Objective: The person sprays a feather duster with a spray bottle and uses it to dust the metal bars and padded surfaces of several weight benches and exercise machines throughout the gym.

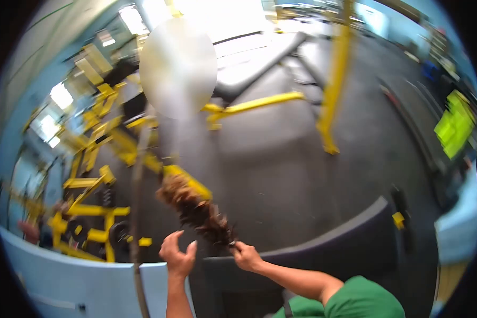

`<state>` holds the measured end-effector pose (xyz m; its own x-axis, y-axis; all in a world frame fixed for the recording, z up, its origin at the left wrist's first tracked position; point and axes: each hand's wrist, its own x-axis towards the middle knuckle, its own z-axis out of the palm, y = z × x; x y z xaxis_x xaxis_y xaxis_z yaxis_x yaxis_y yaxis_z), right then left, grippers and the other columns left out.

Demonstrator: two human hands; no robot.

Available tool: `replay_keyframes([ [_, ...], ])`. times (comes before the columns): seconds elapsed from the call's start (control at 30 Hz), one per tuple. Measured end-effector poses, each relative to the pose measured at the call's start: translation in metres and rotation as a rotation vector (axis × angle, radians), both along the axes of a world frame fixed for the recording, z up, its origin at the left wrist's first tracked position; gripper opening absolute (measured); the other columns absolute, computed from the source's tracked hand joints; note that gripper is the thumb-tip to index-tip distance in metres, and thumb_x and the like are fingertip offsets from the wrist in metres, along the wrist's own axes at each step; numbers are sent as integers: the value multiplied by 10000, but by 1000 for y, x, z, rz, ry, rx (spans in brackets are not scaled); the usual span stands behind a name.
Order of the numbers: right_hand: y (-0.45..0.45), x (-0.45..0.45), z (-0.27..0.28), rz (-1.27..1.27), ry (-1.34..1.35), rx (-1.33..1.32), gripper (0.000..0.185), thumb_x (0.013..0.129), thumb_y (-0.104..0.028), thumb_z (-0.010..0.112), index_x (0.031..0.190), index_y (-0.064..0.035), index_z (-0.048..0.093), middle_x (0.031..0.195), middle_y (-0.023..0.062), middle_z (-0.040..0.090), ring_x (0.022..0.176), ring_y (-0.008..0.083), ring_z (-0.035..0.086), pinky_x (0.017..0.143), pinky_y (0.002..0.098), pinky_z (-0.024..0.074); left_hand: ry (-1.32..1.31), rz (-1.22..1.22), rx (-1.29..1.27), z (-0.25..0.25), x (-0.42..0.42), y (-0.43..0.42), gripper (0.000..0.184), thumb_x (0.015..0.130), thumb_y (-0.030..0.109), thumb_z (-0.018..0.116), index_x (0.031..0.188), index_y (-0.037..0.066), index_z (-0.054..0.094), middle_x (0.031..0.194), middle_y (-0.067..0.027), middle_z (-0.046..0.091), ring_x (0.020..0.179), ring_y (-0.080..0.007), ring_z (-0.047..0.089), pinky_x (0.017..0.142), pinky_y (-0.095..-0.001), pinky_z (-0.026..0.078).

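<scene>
My right hand (247, 256) is closed around the handle end of a feather duster (200, 216) with brown feathers. The duster slants up and to the left, lighter brown at its far tip and darker near my fingers. My left hand (178, 255) is raised to the left of the duster, apart from it, with thumb and fingers spread and nothing in them. Just left of that hand runs a thin upright pole or edge (138, 212). Beyond the duster's tip lies a yellow beam (188, 181). Motion smears much of the view.
Yellow gym machines (93, 212) crowd the left. Ahead is a dark padded bench (259, 74) beside a yellow upright post (336, 79). A treadmill-like deck (413, 116) and a bright yellow-green cloth (455, 124) are at right. A pale round blur hides part of the upper view.
</scene>
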<state>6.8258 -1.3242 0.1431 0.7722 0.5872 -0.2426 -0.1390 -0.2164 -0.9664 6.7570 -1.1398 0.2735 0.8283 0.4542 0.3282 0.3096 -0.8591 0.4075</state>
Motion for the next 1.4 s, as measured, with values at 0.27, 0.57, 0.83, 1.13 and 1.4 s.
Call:
replay_keyframes([
  [0.27, -266, -107, 26, -332, -195, -161, 265, 859, -262, 631, 982, -31, 590, 705, 189, 620, 674, 315, 651, 607, 403, 478, 145, -178, -541, -125, -65, -183, 427, 733, 160, 750, 1110, 45, 588, 1029, -121, 613, 957, -254, 594, 853, -352, 474],
  [0.57, -516, -233, -7, -827, -120, -534, 261, 793, -268, 675, 911, -40, 630, 794, 205, 653, 830, 396, 636, 668, 440, 517, 247, -483, -762, -130, -62, -417, 412, 776, 212, 737, 1125, 51, 587, 1082, -112, 594, 955, -222, 595, 841, -338, 486],
  [0.83, -725, -312, -41, -997, -82, -631, 256, 781, -263, 686, 908, -46, 638, 787, 219, 643, 820, 406, 626, 657, 461, 518, 392, -713, -640, -147, -25, -673, 443, 773, 232, 743, 1145, 66, 571, 1104, -128, 573, 971, -249, 593, 844, -357, 487],
  [1.13, -967, -314, -9, -1180, -102, -688, 203, 774, -232, 665, 854, -49, 628, 730, 228, 625, 763, 433, 609, 621, 501, 493, 482, -896, -618, -146, 10, -947, 505, 782, 265, 738, 1194, 49, 541, 1152, -164, 554, 1035, -294, 570, 906, -375, 461],
  [1.4, -1084, -259, 1, -1175, -170, -734, 204, 781, -197, 686, 899, -36, 640, 755, 216, 645, 777, 416, 626, 603, 460, 498, 586, -871, -765, -146, 62, -1054, 670, 810, 332, 715, 1330, 60, 392, 1223, -194, 532, 1105, -287, 545, 921, -391, 455],
])
